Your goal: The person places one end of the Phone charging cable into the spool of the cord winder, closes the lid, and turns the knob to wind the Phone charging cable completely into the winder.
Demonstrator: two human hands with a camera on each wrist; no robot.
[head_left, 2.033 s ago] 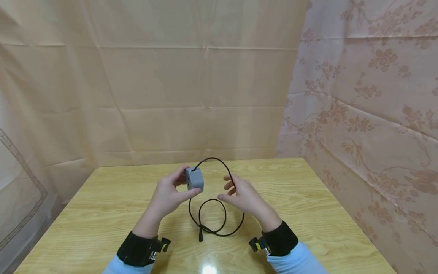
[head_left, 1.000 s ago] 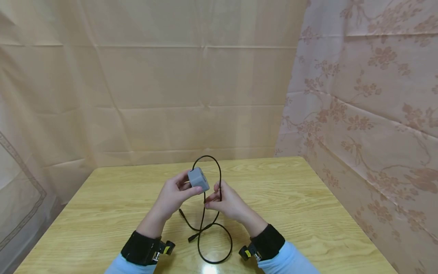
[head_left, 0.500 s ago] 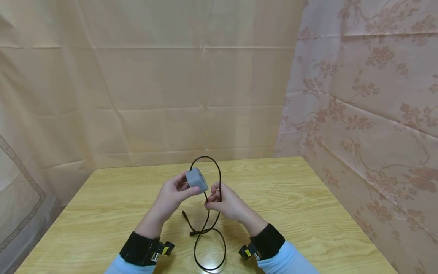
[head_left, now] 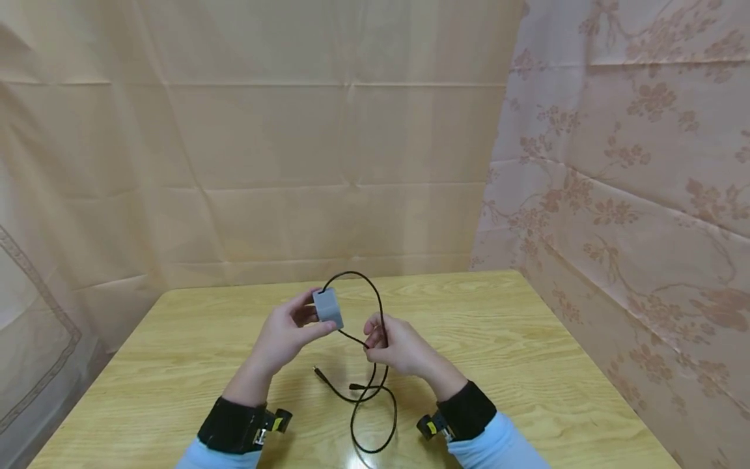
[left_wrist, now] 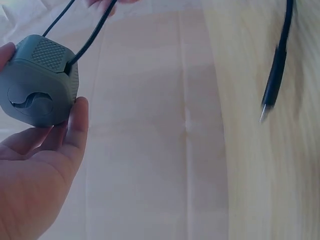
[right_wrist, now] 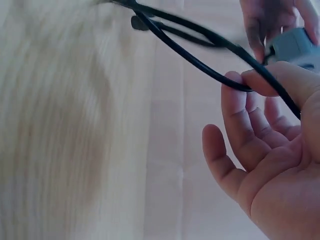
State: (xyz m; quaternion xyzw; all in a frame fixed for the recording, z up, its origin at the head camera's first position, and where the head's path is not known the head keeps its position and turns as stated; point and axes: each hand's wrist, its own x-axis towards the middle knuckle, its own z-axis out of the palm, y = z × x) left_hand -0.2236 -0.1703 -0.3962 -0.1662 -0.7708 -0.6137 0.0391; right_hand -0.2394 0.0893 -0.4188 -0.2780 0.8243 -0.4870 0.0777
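Note:
My left hand [head_left: 281, 339] holds a grey, cube-shaped cable winder [head_left: 328, 308] above the table, thumb at the front and fingers behind. In the left wrist view, the winder [left_wrist: 37, 82] shows a ribbed side and a round face with an S-shaped slot. A thin black cable [head_left: 351, 272] arcs out of its top, and another stretch leaves its underside. My right hand [head_left: 401, 348] pinches that lower stretch between thumb and forefinger; the upper strand passes across the hand. The right wrist view shows the pinched cable [right_wrist: 200, 66]. Below, the cable hangs in a loop with a metal-tipped plug [head_left: 320, 373].
The light wooden table [head_left: 176, 365] lies under both hands. A beige curtain [head_left: 263, 163] hangs behind it, with a floral curtain [head_left: 621, 195] at the right. The cable's other black end [head_left: 355, 387] dangles beside the loop. A camera band sits on each wrist.
My right hand has closed in and pinched the lower cable. Over the last half second the hands have drawn slightly apart, the winder has turned a little, and the hanging loop has swung right.

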